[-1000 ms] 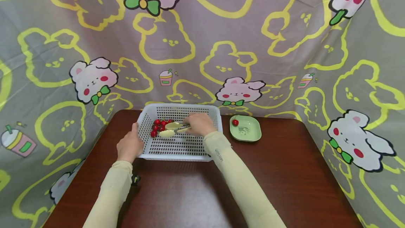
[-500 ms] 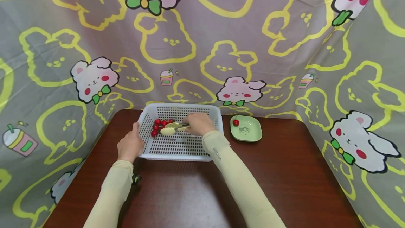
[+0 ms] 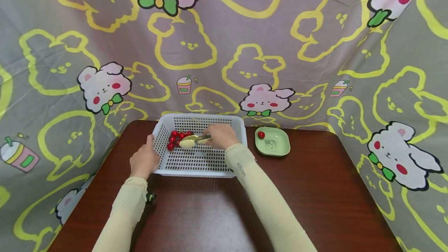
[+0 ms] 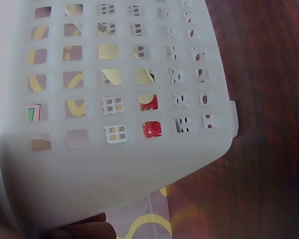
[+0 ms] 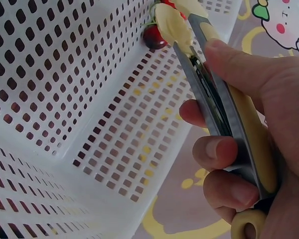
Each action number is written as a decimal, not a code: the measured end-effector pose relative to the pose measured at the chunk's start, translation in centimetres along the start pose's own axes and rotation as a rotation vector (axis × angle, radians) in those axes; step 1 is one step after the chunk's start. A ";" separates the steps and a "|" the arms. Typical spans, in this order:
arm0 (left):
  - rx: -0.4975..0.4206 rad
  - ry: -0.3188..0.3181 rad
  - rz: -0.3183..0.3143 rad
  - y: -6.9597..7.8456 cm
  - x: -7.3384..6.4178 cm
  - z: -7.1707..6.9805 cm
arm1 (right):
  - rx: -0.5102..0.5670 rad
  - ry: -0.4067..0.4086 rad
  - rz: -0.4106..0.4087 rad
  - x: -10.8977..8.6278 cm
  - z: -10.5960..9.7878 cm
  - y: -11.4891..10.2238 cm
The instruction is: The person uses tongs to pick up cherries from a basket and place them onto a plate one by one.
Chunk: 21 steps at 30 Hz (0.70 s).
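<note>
My left hand (image 3: 144, 161) grips the left end of a white plastic basket (image 3: 201, 174). Its fingers (image 4: 87, 230) show under the rim in the left wrist view. Inside the basket my right hand (image 3: 221, 137) holds food tongs (image 5: 249, 134) with metal arms and cream scoop-like tips. Those tips (image 3: 188, 142) are close together, beside several small round red fruits (image 3: 170, 147) at the basket's left side. Green stems show near a dark red fruit (image 5: 154, 38) in the right wrist view. Whether a fruit sits between the tips, I cannot tell.
Right of the basket stands a light green square dish (image 3: 280, 144) with one red fruit (image 3: 261, 135) in its upper left corner. All this is on a dark brown table (image 3: 315, 182). A patterned cloth (image 3: 206, 61) hangs around its back and sides.
The tips of the tongs, spread apart a second ago, have come together beside the red fruits. My left hand has stayed on the basket.
</note>
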<state>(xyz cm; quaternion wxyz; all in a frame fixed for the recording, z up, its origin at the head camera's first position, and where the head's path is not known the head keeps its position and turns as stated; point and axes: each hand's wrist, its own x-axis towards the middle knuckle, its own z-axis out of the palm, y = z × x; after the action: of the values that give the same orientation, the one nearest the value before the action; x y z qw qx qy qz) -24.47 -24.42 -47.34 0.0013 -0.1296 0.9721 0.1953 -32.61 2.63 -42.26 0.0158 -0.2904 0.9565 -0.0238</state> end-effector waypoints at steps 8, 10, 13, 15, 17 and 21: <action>0.006 -0.002 -0.007 0.1 0.0 0.0 | -0.024 -0.003 -0.026 0.2 0.0 -0.5; 0.007 -0.002 -0.008 0.2 0.0 0.0 | -0.022 -0.007 -0.022 0.4 0.0 -0.7; 0.005 0.000 -0.008 0.2 0.0 0.0 | -0.023 -0.012 -0.010 0.7 -0.1 -0.9; 0.004 0.004 -0.007 0.3 0.0 0.0 | -0.029 -0.013 -0.006 0.8 -0.2 -1.0; 0.004 0.007 -0.007 0.2 0.0 0.1 | -0.035 -0.013 -0.007 0.9 -0.2 -1.0; 0.006 0.007 -0.009 0.2 0.0 0.1 | -0.029 -0.017 -0.010 0.8 -0.2 -1.0</action>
<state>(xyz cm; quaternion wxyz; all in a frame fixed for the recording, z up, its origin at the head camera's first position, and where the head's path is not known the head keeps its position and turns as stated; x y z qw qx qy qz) -24.50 -24.23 -47.32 -0.0006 -0.1348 0.9721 0.1919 -32.73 1.39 -42.02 0.0194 -0.2954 0.9551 -0.0078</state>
